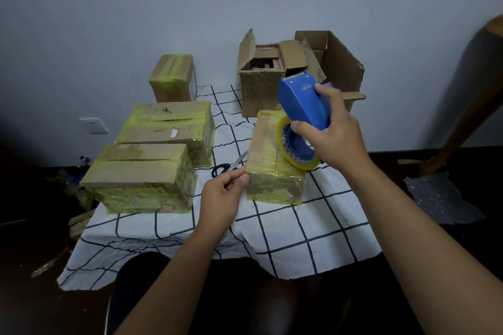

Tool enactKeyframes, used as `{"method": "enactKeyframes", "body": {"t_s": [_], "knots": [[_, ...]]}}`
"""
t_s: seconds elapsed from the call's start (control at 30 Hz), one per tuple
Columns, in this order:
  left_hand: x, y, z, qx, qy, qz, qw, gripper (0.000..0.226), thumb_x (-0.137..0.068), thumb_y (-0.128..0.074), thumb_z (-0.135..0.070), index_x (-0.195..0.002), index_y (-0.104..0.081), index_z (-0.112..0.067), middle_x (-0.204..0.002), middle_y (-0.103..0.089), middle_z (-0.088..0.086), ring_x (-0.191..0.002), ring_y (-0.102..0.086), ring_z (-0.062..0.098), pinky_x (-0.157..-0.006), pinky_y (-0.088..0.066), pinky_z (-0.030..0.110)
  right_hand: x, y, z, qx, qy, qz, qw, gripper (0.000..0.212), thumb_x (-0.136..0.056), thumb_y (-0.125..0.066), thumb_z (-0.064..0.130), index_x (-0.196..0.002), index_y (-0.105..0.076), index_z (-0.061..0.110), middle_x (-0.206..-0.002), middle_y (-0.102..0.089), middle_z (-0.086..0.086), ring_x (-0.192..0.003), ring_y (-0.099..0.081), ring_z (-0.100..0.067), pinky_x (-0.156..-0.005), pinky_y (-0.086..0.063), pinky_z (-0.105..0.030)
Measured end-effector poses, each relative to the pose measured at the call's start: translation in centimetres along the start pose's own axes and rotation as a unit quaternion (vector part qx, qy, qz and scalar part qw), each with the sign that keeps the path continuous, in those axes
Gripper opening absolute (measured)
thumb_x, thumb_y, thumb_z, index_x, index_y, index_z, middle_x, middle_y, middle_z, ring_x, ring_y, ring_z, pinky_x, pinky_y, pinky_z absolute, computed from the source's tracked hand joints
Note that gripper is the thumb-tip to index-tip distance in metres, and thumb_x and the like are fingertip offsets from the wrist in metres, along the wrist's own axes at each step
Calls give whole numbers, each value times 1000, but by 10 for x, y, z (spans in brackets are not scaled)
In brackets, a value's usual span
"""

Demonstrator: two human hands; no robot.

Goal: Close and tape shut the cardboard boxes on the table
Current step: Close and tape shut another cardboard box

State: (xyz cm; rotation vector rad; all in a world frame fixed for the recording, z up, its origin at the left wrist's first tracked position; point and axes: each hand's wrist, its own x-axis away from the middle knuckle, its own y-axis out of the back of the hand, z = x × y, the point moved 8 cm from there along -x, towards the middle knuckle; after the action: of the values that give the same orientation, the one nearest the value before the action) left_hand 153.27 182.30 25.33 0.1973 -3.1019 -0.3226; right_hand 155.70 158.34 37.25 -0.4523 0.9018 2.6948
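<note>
Right hand (330, 128) grips the dispenser (302, 106) above the box (272, 168), roll tilted down to lay tape. Left hand (224, 193) beside its near corner, fingertips pinched together, probably on the tape end.

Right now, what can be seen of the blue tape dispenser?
The tape dispenser is blue plastic with a toothed cutting edge at its upper end and pale lettering on its side. A roll of yellowish clear tape sits on its hub. The right hand grips it, tilted, above the taped box.
</note>
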Motion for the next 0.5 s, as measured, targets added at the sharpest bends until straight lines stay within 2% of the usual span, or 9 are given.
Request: {"method": "enactKeyframes", "body": {"t_s": [0.1, 0.2, 0.3, 0.4, 0.5], "knots": [[1, 0, 1, 2, -7, -12, 1000, 26, -93, -67, -21, -119, -70, -20, -118, -70, -1, -106, -66, 11, -99, -52, 38, 0, 1, -1, -1, 0, 0, 1000, 73, -84, -76, 40, -143, -34, 33, -121, -43, 8, -103, -54, -19, -84, -55, -44], [4, -1, 2, 8, -21, -28, 999, 24, -93, -66, -20, -116, -72, -22, -107, -72, -10, -99, -66, 5, -96, -53, 32, 0, 1, -3, -12, -7, -1, 1000, 72, -84, -76, 41, -142, -34, 35, -121, -44, 8, -104, -55, -20, -85, -55, -44], [4, -1, 3, 24, -21, -42, 999, 17, -93, -67, -18, -104, -72, -29, -93, -70, -20, -89, -66, -2, -88, -53, 24, -1, 2, -4, -17, -11, -2, 1000, 71, -84, -76, 40, -142, -35, 35, -121, -45, 7, -103, -55, -20, -84, -55, -43], [3, -1, 3, 27, -27, -42, 998, 16, -92, -67, -15, -100, -72, -28, -84, -70, -15, -76, -63, -5, -79, -51, 17, -1, 2, -4, -19, -9, 1, 1000, 71, -84, -76, 40, -142, -34, 35, -122, -45, 7, -104, -55, -20, -85, -55, -44], [0, -2, 2, 22, -49, -37, 998, 22, -93, -66, -13, -90, -69, -35, -80, -68, -10, -71, -58, 1, -72, -48, 14, -1, 2, -4, -17, -11, 3, 1000, 72, -84, -76, 40, -142, -34, 36, -121, -45, 7, -104, -56, -21, -86, -55, -45]]}}
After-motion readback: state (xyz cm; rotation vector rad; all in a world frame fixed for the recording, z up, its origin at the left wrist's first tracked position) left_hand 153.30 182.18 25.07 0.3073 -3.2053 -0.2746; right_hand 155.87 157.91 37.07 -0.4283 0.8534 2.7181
